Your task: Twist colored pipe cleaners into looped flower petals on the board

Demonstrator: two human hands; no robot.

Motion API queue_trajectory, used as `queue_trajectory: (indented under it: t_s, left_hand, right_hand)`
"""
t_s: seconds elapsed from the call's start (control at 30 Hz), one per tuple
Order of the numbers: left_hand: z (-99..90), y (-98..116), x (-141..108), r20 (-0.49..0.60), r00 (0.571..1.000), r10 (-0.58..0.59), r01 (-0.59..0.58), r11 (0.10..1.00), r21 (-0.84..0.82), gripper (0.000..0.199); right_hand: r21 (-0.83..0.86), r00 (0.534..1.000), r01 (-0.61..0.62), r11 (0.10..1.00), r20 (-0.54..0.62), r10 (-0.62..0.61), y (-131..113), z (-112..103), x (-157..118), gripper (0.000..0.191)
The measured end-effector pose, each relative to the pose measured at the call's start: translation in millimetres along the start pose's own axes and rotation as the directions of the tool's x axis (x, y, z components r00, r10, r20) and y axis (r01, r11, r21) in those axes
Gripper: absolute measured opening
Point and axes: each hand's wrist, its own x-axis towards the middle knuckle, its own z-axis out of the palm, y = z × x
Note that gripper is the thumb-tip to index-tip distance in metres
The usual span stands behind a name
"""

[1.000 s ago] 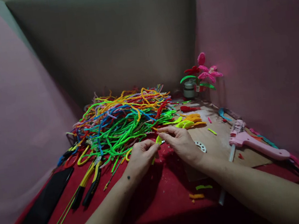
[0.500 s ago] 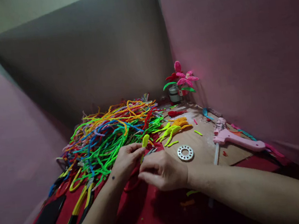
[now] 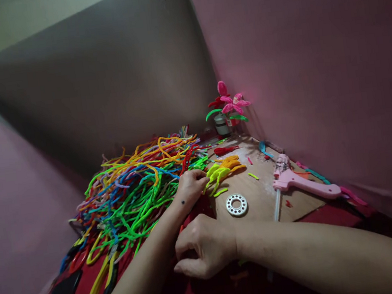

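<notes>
At the near edge of the yellow pieces

Beside the fuzzy yellow pieces (image 3: 218,173), which lie against the orange pieces (image 3: 231,161) on the board (image 3: 255,197), my left hand (image 3: 192,186) has its fingers drawn nearly together; whether it pinches one, I cannot tell. Closer to me, my right hand (image 3: 208,245) is loosely curled, thumb apart from the forefinger, its inside hidden. Both bunches look already shaped, while the big heap of coloured stems (image 3: 140,187) looks mostly unworked. How much is left, I can't judge. Right of the bunches rests the pink glue gun (image 3: 308,184).
</notes>
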Motion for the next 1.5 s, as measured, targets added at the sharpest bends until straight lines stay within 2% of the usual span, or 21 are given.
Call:
queue_trajectory:
  t_s: [0.37, 0.63, 0.77, 0.93, 1.1, 1.17, 1.3, 1.4, 1.5]
  left_hand:
    - [-8.2, -4.0, 2.4, -0.086, 0.996, -0.017, 0.019, 1.0, 0.023, 0.021]
    - [-1.1, -9.1, 1.1, -0.065, 0.998, 0.002, -0.002, 1.0, 0.007, 0.021]
    - [-3.4, -6.0, -1.9, -0.052, 0.999, 0.016, -0.015, 1.0, 0.02, 0.023]
    - [-4.9, -5.9, -10.8, 0.051, 0.995, 0.088, -0.089, 0.996, 0.026, 0.021]
    - [3.1, -6.4, -20.2, 0.191, 0.96, 0.205, -0.217, 0.975, 0.043, 0.019]
    - [-0.2, -5.2, -24.1, 0.201, 0.958, 0.206, -0.226, 0.971, 0.082, 0.019]
    - [-19.7, -6.9, -36.5, 0.163, 0.97, 0.181, -0.193, 0.979, 0.059, 0.019]
    - [-30.5, -17.3, -50.0, 0.141, 0.98, 0.138, -0.145, 0.989, 0.037, 0.022]
    - [-30.6, -32.7, -63.7, 0.13, 0.983, 0.132, -0.137, 0.99, 0.029, 0.021]
  right_hand:
    - [-0.006, 1.0, -0.012, 1.0, 0.015, 0.012, 0.8, -0.8, 0.0, 0.019]
    - [-0.005, 1.0, -0.012, 1.0, 0.028, 0.013, 0.5, -1.3, 0.0, 0.018]
    - [-0.004, 1.0, -0.014, 1.0, 0.015, 0.014, 0.8, -2.2, -0.2, 0.018]
    - [-0.011, 1.0, -0.007, 1.0, 0.016, 0.007, -0.6, -1.9, 0.4, 0.019]
    - [0.008, 1.0, 0.006, 1.0, 0.007, -0.006, -1.2, -0.2, 0.3, 0.017]
    - [0.01, 1.0, 0.006, 1.0, 0.012, -0.006, -1.8, -0.6, -0.4, 0.018]
    - [0.005, 1.0, -0.004, 1.0, 0.001, 0.004, -4.6, -3.2, -2.0, 0.018]
    - [0.006, 1.0, -0.003, 1.0, 0.026, 0.003, -6.4, -4.5, -2.0, 0.016]
    - [0.03, 0.999, -0.022, 0.999, 0.047, 0.021, -6.6, -3.9, -1.8, 0.016]
